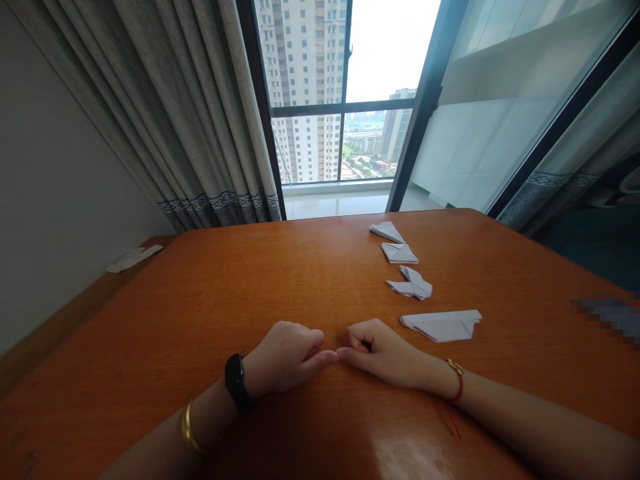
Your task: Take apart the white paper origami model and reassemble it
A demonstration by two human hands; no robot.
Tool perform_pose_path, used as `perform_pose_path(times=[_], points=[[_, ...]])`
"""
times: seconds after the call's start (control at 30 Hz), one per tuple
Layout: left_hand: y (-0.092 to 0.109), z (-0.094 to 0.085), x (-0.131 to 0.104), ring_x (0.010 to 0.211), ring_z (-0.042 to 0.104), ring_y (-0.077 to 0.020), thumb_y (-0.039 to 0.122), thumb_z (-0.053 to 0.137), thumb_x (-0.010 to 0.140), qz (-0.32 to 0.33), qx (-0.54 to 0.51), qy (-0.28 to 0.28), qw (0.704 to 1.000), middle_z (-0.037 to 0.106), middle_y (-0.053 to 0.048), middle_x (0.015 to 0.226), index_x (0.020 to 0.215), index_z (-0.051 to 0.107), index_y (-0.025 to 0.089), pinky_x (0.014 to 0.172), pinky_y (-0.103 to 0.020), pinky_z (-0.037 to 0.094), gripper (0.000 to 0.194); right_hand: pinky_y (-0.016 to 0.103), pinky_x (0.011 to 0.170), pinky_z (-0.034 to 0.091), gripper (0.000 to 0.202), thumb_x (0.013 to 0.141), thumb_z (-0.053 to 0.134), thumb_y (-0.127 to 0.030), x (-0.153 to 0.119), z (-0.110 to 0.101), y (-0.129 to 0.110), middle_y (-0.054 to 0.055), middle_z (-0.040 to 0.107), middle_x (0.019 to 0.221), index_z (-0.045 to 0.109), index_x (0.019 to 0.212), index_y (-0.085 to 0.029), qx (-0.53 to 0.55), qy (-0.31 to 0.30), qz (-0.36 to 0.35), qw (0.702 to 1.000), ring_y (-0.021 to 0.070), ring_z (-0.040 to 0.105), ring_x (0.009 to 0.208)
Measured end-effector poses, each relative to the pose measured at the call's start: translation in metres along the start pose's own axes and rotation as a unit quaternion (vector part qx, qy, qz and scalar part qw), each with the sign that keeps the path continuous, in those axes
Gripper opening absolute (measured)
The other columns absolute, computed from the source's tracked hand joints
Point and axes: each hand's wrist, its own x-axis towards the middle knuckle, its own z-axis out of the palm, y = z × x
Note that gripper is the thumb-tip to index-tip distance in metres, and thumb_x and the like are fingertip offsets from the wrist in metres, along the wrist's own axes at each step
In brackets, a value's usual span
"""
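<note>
My left hand (287, 357), with a black band and a gold bangle on its arm, rests on the orange-brown table (225, 280), fingers curled. Opposite it, my right hand (383, 353) is curled too, with a red cord bracelet at the wrist. The two thumb tips touch, and nothing shows in either hand. Beyond my right hand lies a long folded white paper (445, 325). Farther back are a winged paper shape (413, 283), a folded paper with crossing creases (399, 253) and a pointed folded paper (387, 231).
White paper (134, 259) lies on a ledge at the far left. A pixelated dark object (613, 317) is at the table's right side. Grey curtains (200, 133) hang behind the table's left part, and a window stands beyond the back edge.
</note>
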Motion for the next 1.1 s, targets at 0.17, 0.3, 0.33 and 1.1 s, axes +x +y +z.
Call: perform_pose_path(times=[0.17,0.3,0.33,1.1], points=[[0.0001,0.0000,-0.0015,0.055,0.050,-0.0145,0.055,0.032,0.095,0.003,0.001,-0.001,1.000,0.061,0.000,0.064,0.066,0.047,0.019,0.052,-0.028,0.019,0.048,0.022,0.048,0.024,0.043,0.084,0.059,-0.032,-0.0005,-0.0002,0.0003,-0.007,0.033,0.053,0.031,0.055,-0.018,-0.004,0.001,-0.004,1.000,0.0070,0.029,0.053],[-0.0008,0.0011,-0.0010,0.056,0.051,-0.0146,0.054,0.033,0.095,0.004,0.005,0.000,1.000,0.061,0.000,0.065,0.067,0.048,0.019,0.052,-0.028,0.019,0.047,0.022,0.049,0.024,0.043,0.084,0.059,-0.032,0.0000,-0.0004,-0.0004,-0.007,0.034,0.053,0.031,0.055,-0.018,-0.006,0.000,-0.004,1.000,0.0069,0.029,0.053],[-0.0009,0.0011,-0.0006,0.056,0.051,-0.0146,0.054,0.033,0.095,0.004,0.005,0.000,1.000,0.061,-0.001,0.065,0.067,0.048,0.019,0.052,-0.028,0.019,0.047,0.022,0.049,0.024,0.043,0.084,0.059,-0.032,0.0001,-0.0005,-0.0006,-0.007,0.034,0.053,0.031,0.055,-0.018,-0.006,0.000,-0.004,1.000,0.0069,0.029,0.053],[-0.0006,0.0012,-0.0002,0.057,0.054,-0.0155,0.053,0.034,0.096,0.005,0.017,-0.001,1.000,0.062,-0.001,0.065,0.068,0.051,0.019,0.052,-0.028,0.022,0.047,0.022,0.049,0.024,0.043,0.084,0.059,-0.034,0.0002,-0.0005,0.0016,-0.007,0.033,0.053,0.031,0.055,-0.018,-0.006,-0.005,-0.002,1.000,0.0068,0.029,0.053]])
